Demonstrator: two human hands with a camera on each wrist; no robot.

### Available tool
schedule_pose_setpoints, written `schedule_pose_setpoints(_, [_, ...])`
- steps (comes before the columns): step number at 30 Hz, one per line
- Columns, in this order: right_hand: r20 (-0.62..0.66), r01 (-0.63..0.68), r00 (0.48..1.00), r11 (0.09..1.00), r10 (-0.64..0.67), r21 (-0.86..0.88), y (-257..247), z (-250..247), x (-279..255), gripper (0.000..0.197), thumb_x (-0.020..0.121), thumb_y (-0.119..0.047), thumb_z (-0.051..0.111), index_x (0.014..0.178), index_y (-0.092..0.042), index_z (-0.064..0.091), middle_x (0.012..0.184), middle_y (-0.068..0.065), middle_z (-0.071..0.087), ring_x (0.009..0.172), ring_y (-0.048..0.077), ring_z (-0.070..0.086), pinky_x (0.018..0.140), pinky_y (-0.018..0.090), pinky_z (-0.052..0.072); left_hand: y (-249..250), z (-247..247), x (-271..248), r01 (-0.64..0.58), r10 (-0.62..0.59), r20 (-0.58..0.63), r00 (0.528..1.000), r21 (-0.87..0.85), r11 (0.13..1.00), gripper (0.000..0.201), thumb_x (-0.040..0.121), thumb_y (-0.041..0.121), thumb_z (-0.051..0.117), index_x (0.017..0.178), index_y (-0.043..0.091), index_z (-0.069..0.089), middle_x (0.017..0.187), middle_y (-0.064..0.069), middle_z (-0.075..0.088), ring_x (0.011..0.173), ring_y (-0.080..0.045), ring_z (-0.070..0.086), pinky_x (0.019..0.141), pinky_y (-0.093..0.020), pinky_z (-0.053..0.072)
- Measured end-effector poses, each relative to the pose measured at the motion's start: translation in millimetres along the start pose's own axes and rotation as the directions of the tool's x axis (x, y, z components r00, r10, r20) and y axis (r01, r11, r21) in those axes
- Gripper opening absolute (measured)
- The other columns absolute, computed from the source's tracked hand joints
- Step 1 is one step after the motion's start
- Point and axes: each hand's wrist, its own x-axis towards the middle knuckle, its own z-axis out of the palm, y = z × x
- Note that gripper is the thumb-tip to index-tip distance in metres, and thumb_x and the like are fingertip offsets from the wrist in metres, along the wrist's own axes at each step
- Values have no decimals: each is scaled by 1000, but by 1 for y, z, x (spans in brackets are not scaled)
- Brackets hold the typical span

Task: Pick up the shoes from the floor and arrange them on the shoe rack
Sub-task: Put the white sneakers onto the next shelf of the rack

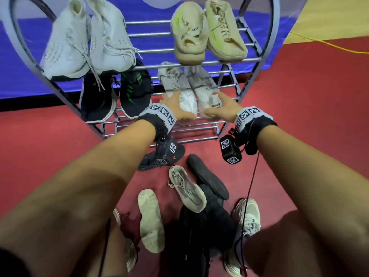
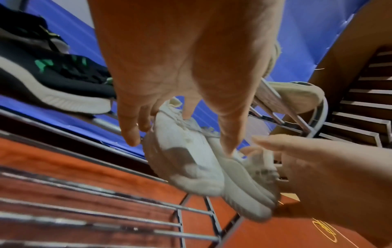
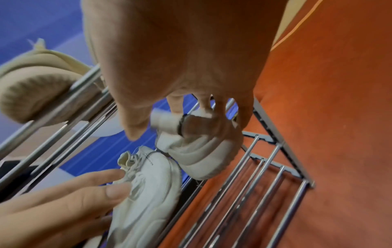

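Head view: metal-bar shoe rack [image 1: 199,62] with a curved tube frame on a red floor [image 1: 319,96]. Top shelf has knit white high-tops [image 1: 85,41] and a tan ribbed-sole pair [image 1: 207,31]; lower shelf has black mesh shoes with green marks [image 1: 117,92] and a pale grey-white pair. Left hand [image 1: 175,105] lies on the left pale shoe [image 1: 179,90] with fingers spread, right hand [image 1: 221,105] at the heel of the right pale shoe [image 1: 203,84]. More loose shoes [image 1: 185,188] are piled on the floor near the person's legs.

Left wrist view: blurry. Left hand [image 2: 180,75] reaches down with fingers straight and apart, tips touching the left pale shoe [image 2: 182,159], chunky smooth sole. Right hand [image 2: 318,167] just beside it.

Right wrist view: right hand [image 3: 180,67] has fingers curled round the padded heel collar of the right pale shoe [image 3: 201,154], gripping it above the chrome bars. Left hand [image 3: 63,198] rests flat against the left pale shoe [image 3: 148,184].
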Motion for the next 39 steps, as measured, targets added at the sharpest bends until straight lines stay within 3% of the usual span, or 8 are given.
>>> schedule_pose_setpoints(5, [3,-9,1000,974,10,-226,11,7,-10,85,74,-28,82,142,-10,34,139,13,49,126,30,49,96,31,40,2,13,-6,42,-43,6,999,64,997,128,54,57,86,153,30,9,154,-21,14,140,-44,23,111,-54,32])
schedule_pose_setpoints(12, [-171,-18,985,985,-12,-171,19,23,8,68,74,-32,79,126,-10,41,114,9,57,99,28,56,83,37,50,-4,14,0,-28,25,-170,985,-14,1000,111,50,54,86,145,26,36,139,-13,38,127,-35,40,103,-41,38])
schedule_pose_setpoints(17, [-377,46,925,999,-53,-28,17,23,21,51,76,-41,75,109,-12,49,103,5,61,88,25,59,70,29,42,10,-2,7,-87,52,-266,963,-120,989,96,40,60,76,123,16,58,119,-11,56,106,-28,57,93,-36,49])
schedule_pose_setpoints(20, [-386,30,922,999,-20,20,18,17,32,53,78,-38,73,115,-10,47,111,6,60,95,26,59,76,30,44,11,4,10,-91,51,-253,966,-149,985,98,41,60,83,124,14,58,120,-10,56,104,-26,58,93,-36,51])
schedule_pose_setpoints(24, [-342,-35,939,999,29,-12,31,15,41,58,78,-42,73,120,-14,45,117,8,59,107,30,57,93,45,47,11,15,13,-116,75,-262,962,-143,983,92,54,49,88,132,14,52,125,-10,48,108,-25,54,95,-33,47])
schedule_pose_setpoints(30, [-371,-3,929,1000,1,-4,32,22,49,64,72,-49,75,118,-13,48,118,9,57,103,29,58,89,44,50,11,19,14,-200,142,-351,926,-136,970,73,61,43,86,124,15,61,125,-9,47,105,-20,52,87,-22,39])
schedule_pose_setpoints(34, [-372,-17,928,999,3,-32,38,24,49,62,72,-45,76,117,-13,48,119,8,56,103,29,57,88,44,49,8,18,15,-237,174,-360,917,-139,962,65,60,37,86,118,13,66,143,-11,41,124,-27,49,101,-27,40])
schedule_pose_setpoints(39, [-378,-17,926,998,-5,-55,38,24,48,58,74,-41,77,117,-14,49,119,7,58,106,28,57,90,43,49,5,23,22,-172,116,-317,941,-155,973,75,56,52,86,117,13,66,128,-11,50,107,-28,57,91,-33,49])
